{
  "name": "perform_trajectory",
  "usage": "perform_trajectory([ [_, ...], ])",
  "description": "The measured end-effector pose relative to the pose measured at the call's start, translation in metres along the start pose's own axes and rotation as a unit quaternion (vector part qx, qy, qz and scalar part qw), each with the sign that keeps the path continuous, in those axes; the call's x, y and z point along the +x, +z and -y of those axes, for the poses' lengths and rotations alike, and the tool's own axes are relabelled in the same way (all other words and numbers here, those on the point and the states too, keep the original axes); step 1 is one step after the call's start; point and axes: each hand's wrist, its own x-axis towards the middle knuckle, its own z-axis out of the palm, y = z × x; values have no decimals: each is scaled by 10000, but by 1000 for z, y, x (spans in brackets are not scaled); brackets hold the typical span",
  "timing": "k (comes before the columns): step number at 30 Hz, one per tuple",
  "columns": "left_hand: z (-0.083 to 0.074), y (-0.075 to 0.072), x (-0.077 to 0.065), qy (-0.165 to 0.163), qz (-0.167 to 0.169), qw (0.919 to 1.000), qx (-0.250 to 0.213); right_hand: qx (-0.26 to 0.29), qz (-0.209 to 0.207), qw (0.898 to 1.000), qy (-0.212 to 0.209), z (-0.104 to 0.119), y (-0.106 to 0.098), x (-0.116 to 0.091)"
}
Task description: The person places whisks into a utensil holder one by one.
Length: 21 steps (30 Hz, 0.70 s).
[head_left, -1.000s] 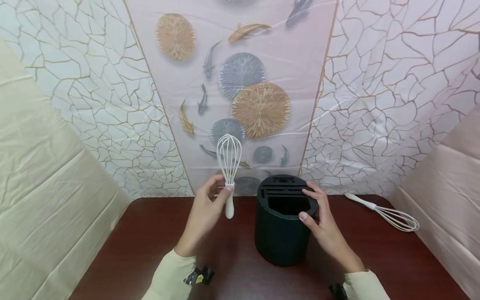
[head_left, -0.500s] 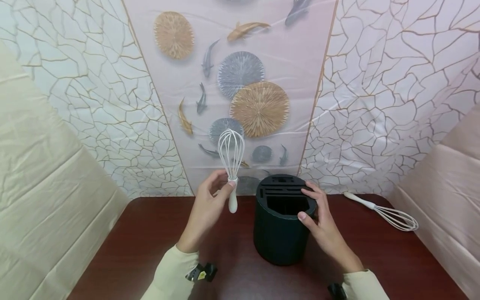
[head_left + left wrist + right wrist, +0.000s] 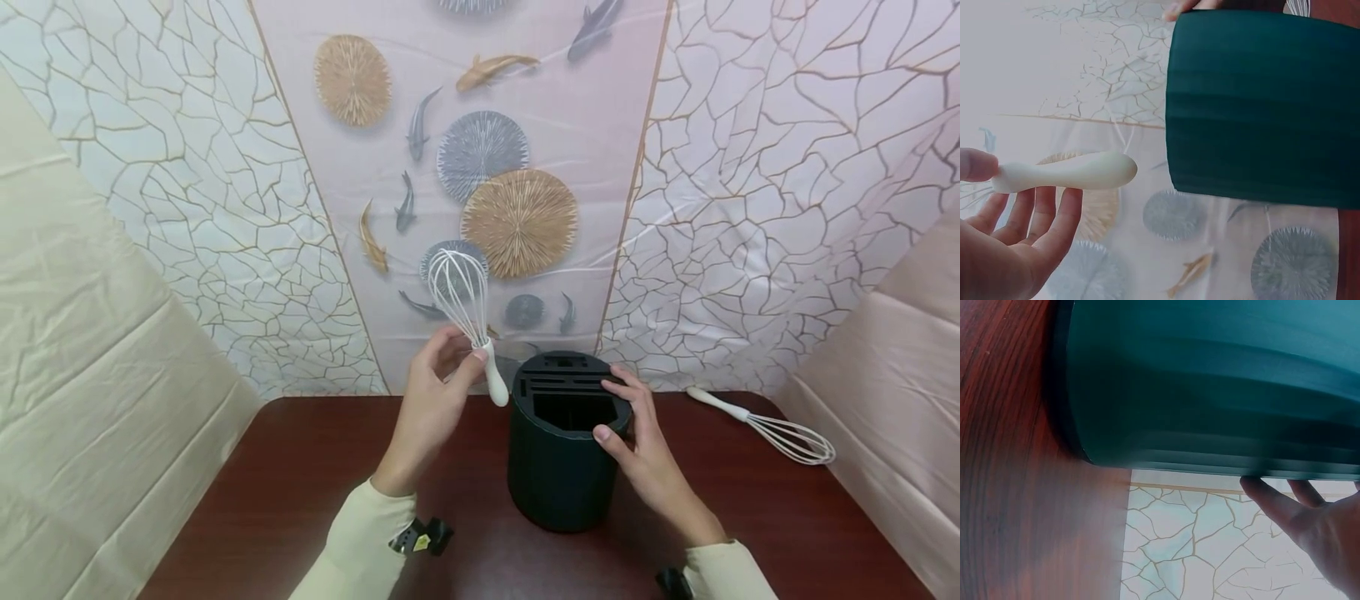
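My left hand pinches a white whisk near the top of its handle, thumb on the near side. The wires point up and left; the handle's end hangs down by the holder's left rim, apart from it. In the left wrist view, the whisk handle lies between the thumb and the fingers. A dark green round knife and utensil holder, with slots and a larger opening on top, stands upright on the table. My right hand grips its right rim, thumb in front and fingers farther back.
A second white whisk lies on the dark red wooden table, right of the holder. Close behind the table hangs a patterned cloth. Pale cloth panels flank both sides.
My left hand has moved right and slightly up, bringing the whisk closer to the holder. The whisk has tilted, its wires now leaning left. My right hand and the holder have stayed nearly still.
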Motion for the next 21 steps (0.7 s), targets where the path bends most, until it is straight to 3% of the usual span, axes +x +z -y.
perform_trajectory([
  [9,2,15,6,140,157,9996,-210,-36,26,10000,-24,0,1,2],
  [21,6,34,15,-44,398,9985,-367,-268,13,9996,-86,5,0,-1],
])
